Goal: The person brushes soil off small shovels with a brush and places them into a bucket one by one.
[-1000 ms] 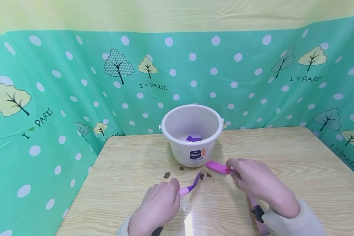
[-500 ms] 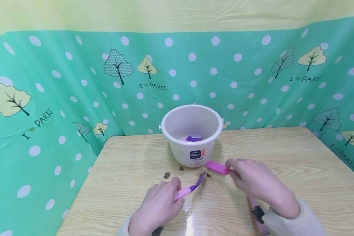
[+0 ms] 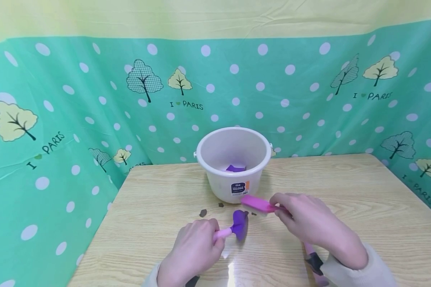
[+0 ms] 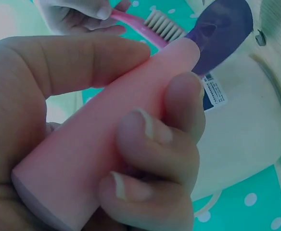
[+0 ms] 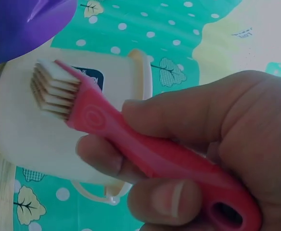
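Observation:
In the head view my left hand (image 3: pixel 192 247) grips a small toy shovel by its pink handle, its purple blade (image 3: pixel 239 225) turned up on edge over the table. The left wrist view shows the fingers (image 4: pixel 152 139) wrapped round that handle (image 4: pixel 97 120). My right hand (image 3: pixel 309 221) holds a pink brush (image 3: pixel 256 204) with its bristles down, in front of the bucket (image 3: pixel 215 179). Thumb and fingers close round the brush handle (image 5: pixel 164 154) in the right wrist view. Small dark flakes (image 3: pixel 203 213) lie between the bucket and the shovel.
The white bucket stands at the back middle of the wooden table (image 3: pixel 158 191), with purple pieces (image 3: pixel 235 168) inside. A pink rod-like thing (image 3: pixel 320 278) lies partly under my right forearm. A green dotted curtain (image 3: pixel 186 135) hangs behind.
The shovel blade has drawn back toward me and rolled so its broad face shows. The brush has shifted a little left. A flake hidden behind the blade half a second ago shows beside it again.

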Demonstrator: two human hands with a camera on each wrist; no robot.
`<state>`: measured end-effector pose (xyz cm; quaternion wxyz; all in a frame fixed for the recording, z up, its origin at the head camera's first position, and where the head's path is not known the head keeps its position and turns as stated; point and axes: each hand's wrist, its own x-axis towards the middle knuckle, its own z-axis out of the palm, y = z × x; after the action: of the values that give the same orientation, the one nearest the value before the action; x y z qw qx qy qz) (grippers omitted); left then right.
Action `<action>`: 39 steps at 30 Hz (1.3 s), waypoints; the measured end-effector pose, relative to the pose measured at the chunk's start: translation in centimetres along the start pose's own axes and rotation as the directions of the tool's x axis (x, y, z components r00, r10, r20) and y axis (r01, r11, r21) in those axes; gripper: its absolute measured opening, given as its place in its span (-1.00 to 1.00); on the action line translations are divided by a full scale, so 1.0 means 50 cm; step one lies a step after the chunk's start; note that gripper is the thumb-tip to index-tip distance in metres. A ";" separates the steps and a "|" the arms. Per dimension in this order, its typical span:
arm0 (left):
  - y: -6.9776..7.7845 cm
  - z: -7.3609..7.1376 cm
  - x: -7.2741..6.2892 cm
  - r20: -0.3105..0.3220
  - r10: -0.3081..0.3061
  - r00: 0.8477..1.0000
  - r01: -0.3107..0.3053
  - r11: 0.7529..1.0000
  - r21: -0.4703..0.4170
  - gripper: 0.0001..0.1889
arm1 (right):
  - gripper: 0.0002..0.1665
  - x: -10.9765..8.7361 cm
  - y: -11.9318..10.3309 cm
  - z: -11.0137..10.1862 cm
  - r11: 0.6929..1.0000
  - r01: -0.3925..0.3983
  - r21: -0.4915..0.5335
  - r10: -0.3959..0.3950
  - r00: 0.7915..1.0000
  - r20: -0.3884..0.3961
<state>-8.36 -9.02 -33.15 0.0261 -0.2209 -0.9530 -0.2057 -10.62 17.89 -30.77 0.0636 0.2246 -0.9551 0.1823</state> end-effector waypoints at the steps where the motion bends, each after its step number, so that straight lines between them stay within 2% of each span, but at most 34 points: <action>1: 0.000 0.000 0.000 -0.003 -0.001 1.000 0.001 1.000 -0.001 -0.89 | -0.77 0.000 -0.002 0.000 1.000 0.008 0.009 -0.008 1.000 -0.006; 11: 0.001 0.000 0.002 -0.014 -0.014 1.000 0.014 1.000 -0.016 -0.91 | -0.82 0.003 -0.023 0.012 0.988 0.135 0.075 -0.127 0.986 -0.104; 18: 0.003 -0.003 0.003 -0.016 -0.029 0.999 0.028 0.999 -0.026 -0.89 | -0.81 0.002 -0.040 0.022 0.976 0.177 0.126 -0.164 0.981 -0.107; 24: 0.004 -0.004 0.005 -0.002 -0.062 0.998 0.062 0.997 -0.049 -0.90 | -0.82 0.000 -0.058 0.033 0.974 0.165 0.154 -0.157 0.986 -0.063; 33: -0.002 -0.006 0.008 0.021 -0.130 0.991 0.132 0.982 -0.137 -0.87 | -0.78 -0.004 -0.068 0.040 0.980 0.119 0.162 -0.125 0.992 0.025; 39: -0.003 -0.007 0.008 0.033 -0.126 0.992 0.129 0.983 -0.128 -0.85 | -0.74 -0.003 -0.063 0.042 0.986 0.131 0.105 -0.132 0.991 0.010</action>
<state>-8.81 -9.11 -32.81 -0.0133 -0.1633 -0.9501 -0.2656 -9.15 14.54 -31.71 0.0554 0.2917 -0.9279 0.2254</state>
